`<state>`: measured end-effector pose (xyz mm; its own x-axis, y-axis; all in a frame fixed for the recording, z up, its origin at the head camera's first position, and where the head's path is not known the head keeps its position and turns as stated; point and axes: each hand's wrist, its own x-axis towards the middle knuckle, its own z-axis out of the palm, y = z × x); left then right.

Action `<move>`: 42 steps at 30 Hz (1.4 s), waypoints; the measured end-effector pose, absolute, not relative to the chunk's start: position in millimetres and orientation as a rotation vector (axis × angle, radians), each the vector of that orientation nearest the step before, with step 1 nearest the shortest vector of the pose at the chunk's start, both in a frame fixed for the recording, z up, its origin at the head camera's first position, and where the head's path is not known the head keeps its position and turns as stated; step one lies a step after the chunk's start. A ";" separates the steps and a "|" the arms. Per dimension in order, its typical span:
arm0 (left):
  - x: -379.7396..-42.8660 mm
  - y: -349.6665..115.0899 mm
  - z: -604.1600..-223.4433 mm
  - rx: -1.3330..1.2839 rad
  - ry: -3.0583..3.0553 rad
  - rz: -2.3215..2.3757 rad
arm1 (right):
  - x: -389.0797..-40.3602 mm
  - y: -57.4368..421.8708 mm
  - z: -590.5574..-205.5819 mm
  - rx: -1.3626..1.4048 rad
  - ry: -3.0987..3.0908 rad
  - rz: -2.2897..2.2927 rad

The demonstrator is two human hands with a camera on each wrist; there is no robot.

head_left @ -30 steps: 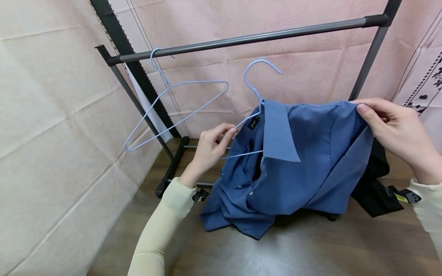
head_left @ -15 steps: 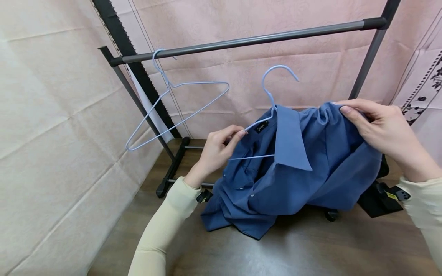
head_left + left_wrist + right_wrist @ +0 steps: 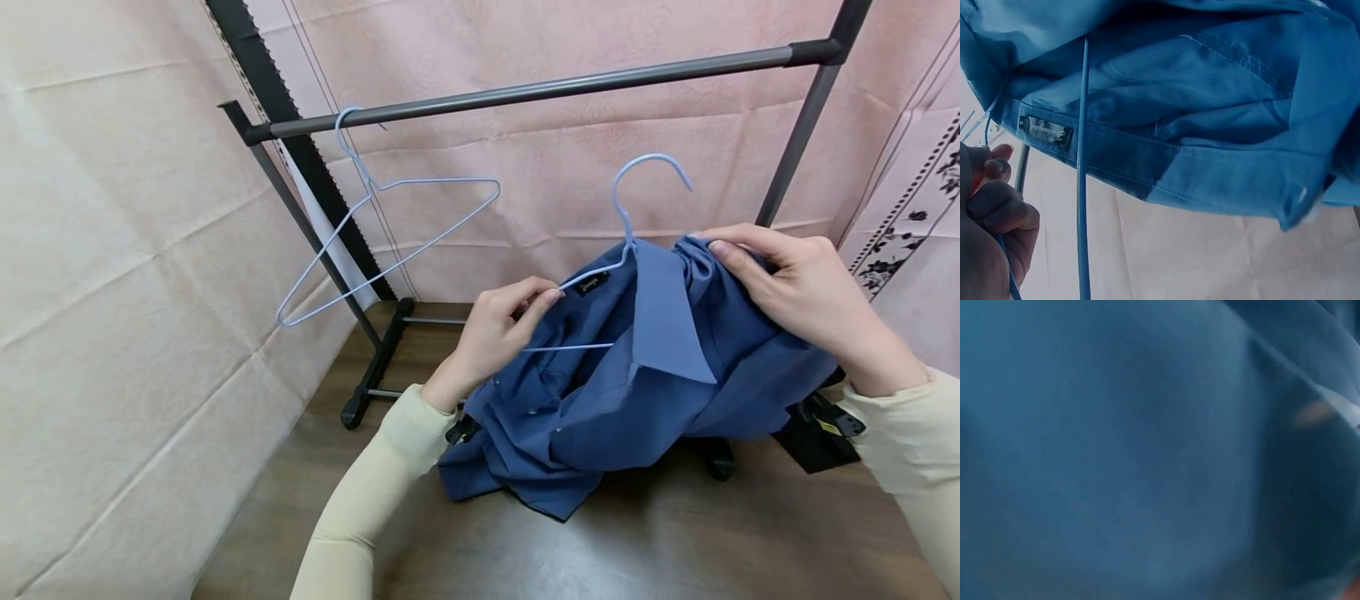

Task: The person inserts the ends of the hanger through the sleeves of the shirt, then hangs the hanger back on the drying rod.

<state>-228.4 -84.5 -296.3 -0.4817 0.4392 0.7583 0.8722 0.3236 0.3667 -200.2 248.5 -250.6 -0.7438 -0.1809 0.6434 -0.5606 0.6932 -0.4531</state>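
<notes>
A blue collared shirt (image 3: pixel 600 433) hangs bunched between my two hands, its dark neck label (image 3: pixel 1046 130) showing inside the collar. One arm of a light-blue wire hanger (image 3: pixel 624 200) runs inside the shirt, and its hook stands up beside the collar. My left hand (image 3: pixel 504 325) pinches the hanger's other arm, left of the neck opening. In the left wrist view the hanger's lower bar crosses in front of the inner collar. My right hand (image 3: pixel 787 287) grips gathered cloth at the shirt's shoulder, with the hanger's end hidden under it. Blurred blue cloth fills most of the right wrist view.
Behind the shirt stands a dark metal clothes rack (image 3: pixel 540 90). A second light-blue wire hanger (image 3: pixel 390 182) hangs empty near its left end. Something black (image 3: pixel 813 442) lies low at the right on the brown wooden surface (image 3: pixel 480 558). Pale cloth (image 3: pixel 135 275) covers the left side.
My left hand has pushed the hanger rightward, its hook moving right and slightly down. The right hand has come leftward, bunching the shoulder cloth toward the collar.
</notes>
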 end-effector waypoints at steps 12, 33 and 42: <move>-228.7 -70.6 -305.3 -1.188 -2.071 -1.064 | -199.6 236.4 -258.5 0.654 -2.272 0.904; -225.4 -66.4 -308.2 -1.171 -2.113 -1.033 | -199.5 223.9 -259.4 0.695 -2.383 0.905; -225.6 -66.0 -308.1 -1.177 -2.129 -1.031 | -200.4 222.5 -261.7 0.722 -2.388 0.900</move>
